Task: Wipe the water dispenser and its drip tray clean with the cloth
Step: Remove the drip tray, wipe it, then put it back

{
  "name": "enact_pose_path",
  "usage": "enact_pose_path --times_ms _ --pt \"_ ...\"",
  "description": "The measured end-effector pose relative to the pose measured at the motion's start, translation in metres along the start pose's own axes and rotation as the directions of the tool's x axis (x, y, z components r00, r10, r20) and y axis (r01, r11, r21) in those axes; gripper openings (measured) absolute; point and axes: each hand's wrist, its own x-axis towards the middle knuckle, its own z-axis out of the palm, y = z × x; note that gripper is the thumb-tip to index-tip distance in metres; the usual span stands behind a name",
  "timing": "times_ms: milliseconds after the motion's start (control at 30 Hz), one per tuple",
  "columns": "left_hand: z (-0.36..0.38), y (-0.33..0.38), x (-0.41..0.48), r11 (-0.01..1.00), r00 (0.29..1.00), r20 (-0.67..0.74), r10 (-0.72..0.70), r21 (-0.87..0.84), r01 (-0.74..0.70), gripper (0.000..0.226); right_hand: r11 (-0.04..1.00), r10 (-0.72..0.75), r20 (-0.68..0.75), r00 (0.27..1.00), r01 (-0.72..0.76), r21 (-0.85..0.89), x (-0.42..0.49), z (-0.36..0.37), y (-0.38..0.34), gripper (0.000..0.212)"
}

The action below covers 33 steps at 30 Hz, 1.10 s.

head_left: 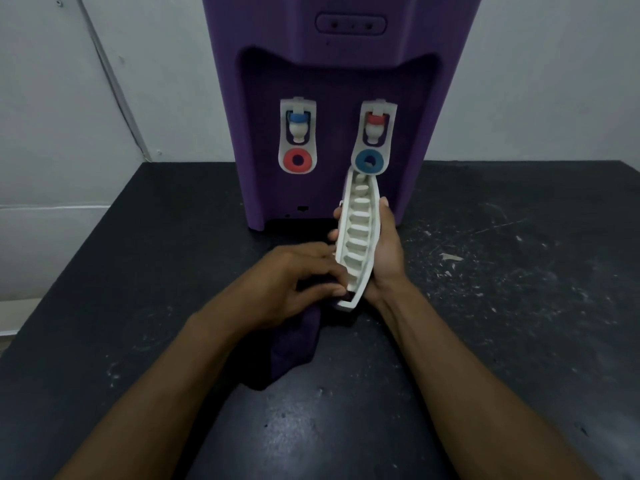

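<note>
Right now the right hand wraps the white slotted plastic drip tray from underneath, thumb along one long edge and fingertips curling over the other, so the tray stands tilted on its side with the grille facing the camera. That hold seems chosen to keep it off the surface and turn the ribs toward the wiping hand.

Just left of that grip, at the tray's near lower end, the left hand pinches a bunched dark purple cloth and presses it against the tray's corner. Its fingers are curled round the fabric, and the loose tail hangs down to rest on the scuffed black tabletop below. I judge the step to be wiping the tray's near end, with the ribs farther up not yet reached.

Beyond the grip, the tray's far tip points at the purple plastic water dispenser, which stands upright at the back of the tabletop. The tip overlaps the blue ring lever in view, though whether they touch I cannot tell. A dark recess at the dispenser's base, behind the hands, is likely where the tray belongs — out of it, the tray can be cleaned on every side.
</note>
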Motion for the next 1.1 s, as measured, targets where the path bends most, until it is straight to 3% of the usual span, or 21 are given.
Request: enact_pose_path --times_ms 167,300,467,567,633,800,967,1100 --pt "-0.009 -0.001 -0.007 0.975 0.986 0.057 -0.154 -0.152 0.161 0.010 0.999 0.045 0.010 0.999 -0.045 0.026 -0.003 0.006 0.000 0.068" --pt "-0.022 -0.009 -0.011 0.967 0.975 -0.025 -0.219 -0.139 0.213 0.005 0.998 0.009 -0.001 1.000 -0.009 0.069 -0.005 0.006 -0.004 0.063" --pt "-0.011 -0.016 -0.012 0.945 0.960 -0.127 -0.249 -0.251 0.212 0.004 1.000 0.019 -0.018 1.000 -0.019 -0.001 -0.008 0.011 0.003 0.072" --pt "-0.005 -0.022 -0.010 0.939 0.901 -0.328 -0.284 -0.286 0.192 0.003 0.994 0.050 -0.017 0.999 -0.051 -0.099 -0.009 0.014 0.009 0.081" --pt "-0.001 -0.025 -0.007 0.942 0.855 -0.420 -0.304 -0.268 0.203 0.006 0.983 0.066 -0.044 0.997 -0.073 -0.166 -0.009 0.016 0.012 0.077" --pt "0.008 -0.027 -0.007 0.933 0.742 -0.567 -0.356 -0.174 0.315 0.009 0.967 0.035 -0.114 0.993 -0.062 -0.246 -0.008 0.015 0.020 0.055" --pt "0.006 -0.024 -0.006 0.921 0.605 -0.702 -0.375 -0.207 0.330 0.003 0.960 0.012 -0.105 0.994 -0.041 -0.277 -0.005 0.015 0.021 0.053" --pt "0.010 -0.016 -0.003 0.925 0.605 -0.700 -0.379 -0.264 0.274 0.005 0.926 -0.051 -0.121 0.991 0.001 -0.378 -0.005 0.016 0.028 0.052"
